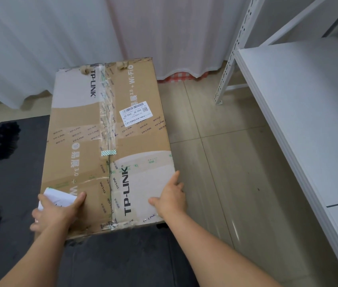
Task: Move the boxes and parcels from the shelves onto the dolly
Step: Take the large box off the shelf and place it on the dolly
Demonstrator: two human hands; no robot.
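1 cardboard box (110, 146), 1 white barcode label (136, 113) on its top, 1 crumpled white paper (57, 196) at its near corner, 2 hands, left (55, 212) and right (171, 196), 1 black dolly deck (19, 204), 1 white shelf unit (300, 112), 1 white curtain (60, 38)

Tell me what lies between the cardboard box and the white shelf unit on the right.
In the head view, only bare beige floor tiles lie between the cardboard box and the white shelf unit; nothing stands in that stretch.

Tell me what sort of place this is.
Probably a small storeroom or stock corner: bare white metal shelving, a taped TP-LINK carton bearing a barcode label, and a black dolly on tiled floor.
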